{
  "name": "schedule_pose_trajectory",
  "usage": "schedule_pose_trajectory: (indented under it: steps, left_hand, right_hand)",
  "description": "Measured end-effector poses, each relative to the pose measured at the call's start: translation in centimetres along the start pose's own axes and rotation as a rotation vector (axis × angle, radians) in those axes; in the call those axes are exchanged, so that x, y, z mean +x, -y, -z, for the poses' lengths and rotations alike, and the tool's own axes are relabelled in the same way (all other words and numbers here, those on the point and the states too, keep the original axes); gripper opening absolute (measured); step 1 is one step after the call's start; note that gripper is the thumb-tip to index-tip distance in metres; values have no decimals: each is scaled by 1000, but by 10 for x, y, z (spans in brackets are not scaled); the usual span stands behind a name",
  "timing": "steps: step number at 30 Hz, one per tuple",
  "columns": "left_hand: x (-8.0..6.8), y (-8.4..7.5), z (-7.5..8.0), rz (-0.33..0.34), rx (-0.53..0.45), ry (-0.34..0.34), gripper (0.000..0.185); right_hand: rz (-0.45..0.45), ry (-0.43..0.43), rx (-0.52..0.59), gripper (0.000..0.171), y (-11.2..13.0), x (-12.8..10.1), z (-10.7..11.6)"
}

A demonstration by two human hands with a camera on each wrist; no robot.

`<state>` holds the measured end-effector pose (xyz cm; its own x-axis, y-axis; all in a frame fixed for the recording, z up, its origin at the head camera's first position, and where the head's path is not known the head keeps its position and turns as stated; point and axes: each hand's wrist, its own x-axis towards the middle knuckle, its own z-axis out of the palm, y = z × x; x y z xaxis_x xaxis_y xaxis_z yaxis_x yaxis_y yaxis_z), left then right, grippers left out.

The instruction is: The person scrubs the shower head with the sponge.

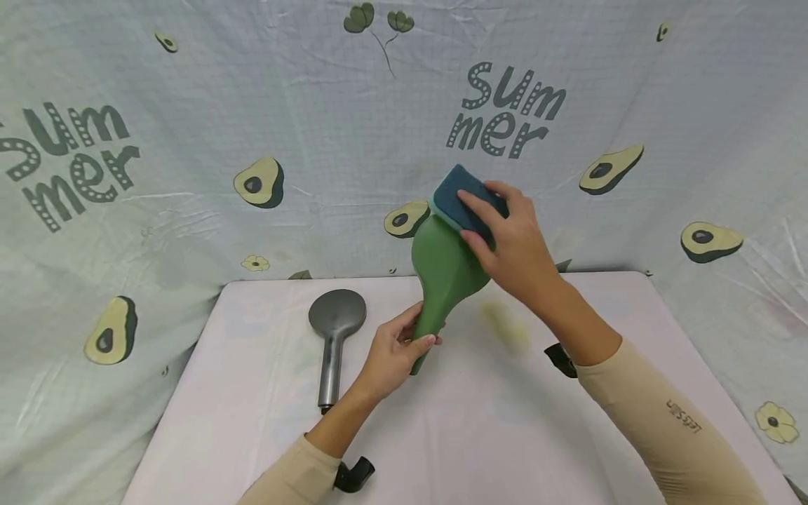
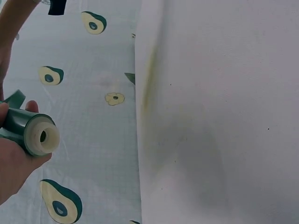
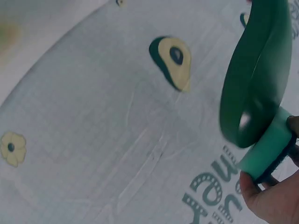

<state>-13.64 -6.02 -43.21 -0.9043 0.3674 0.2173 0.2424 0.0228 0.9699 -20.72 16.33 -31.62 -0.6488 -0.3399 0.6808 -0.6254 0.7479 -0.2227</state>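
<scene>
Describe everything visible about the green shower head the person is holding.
The green shower head is smooth, matte-looking plastic: a broad rounded head tapering into a handle. It is held up above the white table, head tilted up and away. The left hand grips the handle, whose open end shows a pale threaded-looking fitting with a small central hole. The right hand presses a blue-and-green sponge against the top of the head. Its spray face cannot be seen.
</scene>
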Motion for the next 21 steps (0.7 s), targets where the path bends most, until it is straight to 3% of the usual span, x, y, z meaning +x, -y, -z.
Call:
schedule_pose_trajectory:
  steps: [2, 4, 8, 15, 21]
  left_hand:
    - [0, -1, -1, -4, 4, 7, 59]
    - [1, -2, -1, -6, 7, 10, 59]
    - [3, -4, 0, -7, 14, 1, 57]
    - [5, -9, 1, 16, -36, -27, 48]
    - [5, -12, -1, 32, -90, -28, 44]
  right_hand:
    - [-51, 3, 3, 54, -6, 4, 3]
    - [-46, 3, -5, 54, -7, 3, 4]
    - [81, -3, -38, 55, 3, -9, -5]
    - [316, 17, -67, 60, 25, -49, -32]
    - [337, 34, -61, 63, 23, -59, -34]
